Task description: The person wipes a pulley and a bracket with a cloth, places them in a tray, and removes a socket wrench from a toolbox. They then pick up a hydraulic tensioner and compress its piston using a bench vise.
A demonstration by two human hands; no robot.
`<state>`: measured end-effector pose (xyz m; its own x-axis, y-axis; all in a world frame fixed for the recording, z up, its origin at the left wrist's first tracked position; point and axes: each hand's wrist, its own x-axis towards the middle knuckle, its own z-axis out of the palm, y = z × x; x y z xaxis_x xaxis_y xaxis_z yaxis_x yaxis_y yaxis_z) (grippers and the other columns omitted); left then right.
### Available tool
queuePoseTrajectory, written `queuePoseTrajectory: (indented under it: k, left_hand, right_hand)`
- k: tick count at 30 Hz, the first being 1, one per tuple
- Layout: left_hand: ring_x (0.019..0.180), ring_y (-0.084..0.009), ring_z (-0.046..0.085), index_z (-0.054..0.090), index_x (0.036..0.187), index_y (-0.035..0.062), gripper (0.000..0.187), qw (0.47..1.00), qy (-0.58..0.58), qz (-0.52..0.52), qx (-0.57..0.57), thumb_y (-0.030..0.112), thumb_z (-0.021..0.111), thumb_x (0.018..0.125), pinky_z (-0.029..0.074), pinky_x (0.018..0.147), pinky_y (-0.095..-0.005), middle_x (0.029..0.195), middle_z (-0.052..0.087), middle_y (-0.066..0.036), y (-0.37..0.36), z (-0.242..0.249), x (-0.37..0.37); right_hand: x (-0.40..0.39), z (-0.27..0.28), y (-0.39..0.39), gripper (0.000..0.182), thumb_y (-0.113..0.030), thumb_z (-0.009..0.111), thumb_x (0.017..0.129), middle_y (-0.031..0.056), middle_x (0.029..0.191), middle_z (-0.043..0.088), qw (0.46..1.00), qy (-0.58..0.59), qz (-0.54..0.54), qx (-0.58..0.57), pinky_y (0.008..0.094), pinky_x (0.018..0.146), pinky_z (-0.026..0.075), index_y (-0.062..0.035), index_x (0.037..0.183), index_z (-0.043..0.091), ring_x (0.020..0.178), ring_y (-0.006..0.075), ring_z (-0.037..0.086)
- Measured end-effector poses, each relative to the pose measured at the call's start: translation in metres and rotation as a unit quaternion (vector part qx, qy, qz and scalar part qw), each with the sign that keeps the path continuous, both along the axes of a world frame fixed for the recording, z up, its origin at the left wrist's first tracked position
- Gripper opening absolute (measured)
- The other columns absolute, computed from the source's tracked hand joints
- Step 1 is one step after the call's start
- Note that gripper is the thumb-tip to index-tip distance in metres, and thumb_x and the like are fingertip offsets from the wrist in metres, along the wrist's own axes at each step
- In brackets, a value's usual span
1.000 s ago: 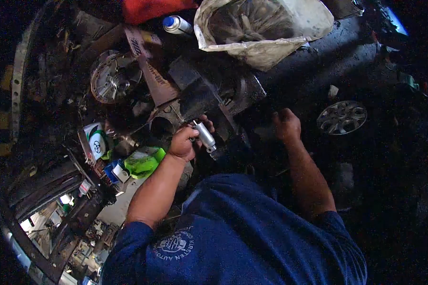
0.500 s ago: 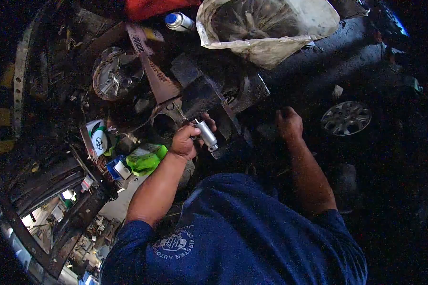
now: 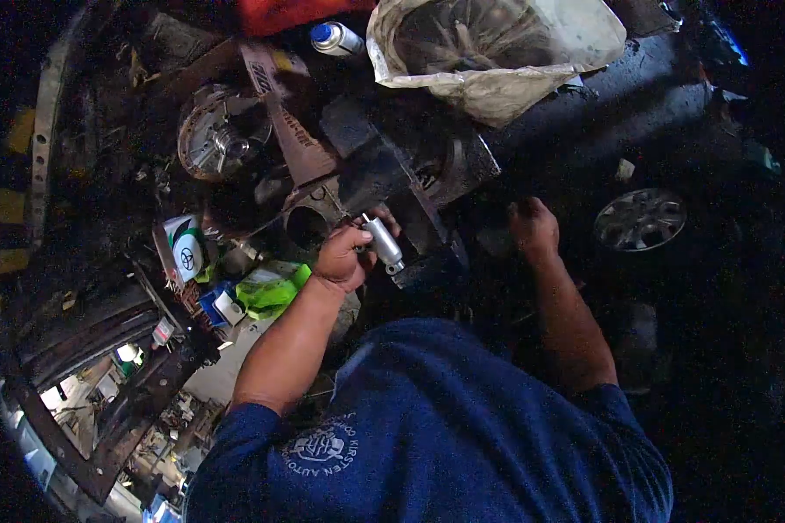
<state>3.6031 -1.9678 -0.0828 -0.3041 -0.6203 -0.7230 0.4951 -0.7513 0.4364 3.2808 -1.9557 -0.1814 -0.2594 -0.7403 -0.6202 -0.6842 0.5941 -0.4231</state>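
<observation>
My left hand (image 3: 344, 260) grips a silver metal cylinder (image 3: 382, 245) with a narrow tip at its upper end and a small eyelet at its lower end. Thumb and fingers close around its upper part, over the dark workbench. Just beyond the hand is a dark round metal opening (image 3: 304, 225). Off to the right, my right hand (image 3: 535, 228) is closed with the fingers curled under, above a dark area. Whatever it may hold is hidden in shadow.
A round metal wheel-like part (image 3: 222, 146) lies at the back left, beside a long cardboard strip (image 3: 295, 144). A spray can (image 3: 337, 39) and a large whitish sack (image 3: 501, 96) are at the back. A green packet (image 3: 272, 289) sits near my left forearm; a hubcap (image 3: 640, 220) lies right.
The view has shifted slightly, so the surroundings appear a little to the right. Both hands keep nearly the same pose, the left still holding the cylinder.
</observation>
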Motion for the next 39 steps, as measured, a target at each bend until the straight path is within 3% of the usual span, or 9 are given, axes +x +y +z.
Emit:
queuePoseTrajectory:
  k: [4,10,13,15,24,30,39]
  left_hand:
    - [0.098,-0.0280,0.058,0.056,0.110,0.0024,0.041,1.000,0.010,0.013,-0.020,0.011,0.053,0.070,0.045,0.088,-0.0384,0.104,0.060,-0.016,0.004,0.001,0.000]
    - [0.107,-0.0319,0.056,0.054,0.115,0.0020,0.042,0.995,0.048,0.086,0.014,0.004,0.055,0.073,0.042,0.097,-0.0442,0.109,0.060,-0.016,0.008,0.002,-0.002]
    - [0.109,-0.0326,0.055,0.054,0.117,0.0029,0.045,0.995,0.060,0.081,0.013,0.003,0.058,0.072,0.041,0.099,-0.0452,0.110,0.060,-0.015,0.009,0.000,0.001]
    - [0.109,-0.0323,0.054,0.054,0.117,0.0041,0.045,0.996,0.059,0.067,0.007,0.004,0.060,0.072,0.042,0.098,-0.0450,0.110,0.060,-0.015,0.009,-0.002,0.003]
    - [0.101,-0.0295,0.058,0.054,0.115,0.0064,0.043,0.996,0.061,0.056,0.011,0.007,0.061,0.073,0.049,0.086,-0.0396,0.109,0.060,-0.013,0.007,-0.001,0.002]
    - [0.102,-0.0276,0.058,0.054,0.116,0.0065,0.043,0.997,0.044,0.058,0.015,0.005,0.059,0.072,0.051,0.079,-0.0327,0.109,0.060,-0.013,0.007,-0.002,0.002]
    - [0.102,-0.0269,0.059,0.055,0.113,0.0064,0.044,0.999,0.010,0.033,0.005,0.008,0.061,0.070,0.052,0.074,-0.0307,0.107,0.062,-0.011,0.005,-0.002,0.006]
  right_hand:
    - [0.000,0.012,-0.008,0.041,-0.030,0.061,0.086,0.0186,0.106,0.064,0.999,0.005,-0.003,0.048,0.0388,0.087,0.047,0.0002,0.113,0.057,0.101,0.0332,0.061]
    - [-0.010,-0.021,0.004,0.044,-0.033,0.062,0.085,0.0199,0.105,0.064,1.000,-0.004,0.007,-0.021,0.0386,0.087,0.048,0.0021,0.112,0.057,0.101,0.0332,0.061]
    - [-0.003,0.002,-0.006,0.045,-0.034,0.062,0.085,0.0198,0.104,0.064,1.000,-0.005,0.007,-0.002,0.0389,0.086,0.048,0.0018,0.111,0.057,0.100,0.0332,0.061]
    - [-0.002,-0.001,-0.006,0.044,-0.034,0.062,0.085,0.0202,0.103,0.064,0.998,0.047,0.034,0.013,0.0393,0.084,0.049,0.0021,0.111,0.058,0.098,0.0339,0.062]
    - [-0.008,-0.029,0.007,0.034,-0.032,0.062,0.085,0.0157,0.100,0.066,0.998,0.050,0.029,-0.036,0.0386,0.082,0.049,-0.0052,0.107,0.061,0.095,0.0325,0.063]
    - [-0.008,-0.021,0.001,0.035,-0.032,0.061,0.085,0.0153,0.103,0.066,1.000,0.008,0.007,0.009,0.0379,0.084,0.049,-0.0046,0.107,0.061,0.098,0.0319,0.062]
    - [0.000,-0.017,-0.008,0.043,-0.036,0.061,0.085,0.0173,0.109,0.063,0.999,0.011,0.026,0.035,0.0395,0.089,0.047,-0.0043,0.114,0.058,0.103,0.0328,0.060]
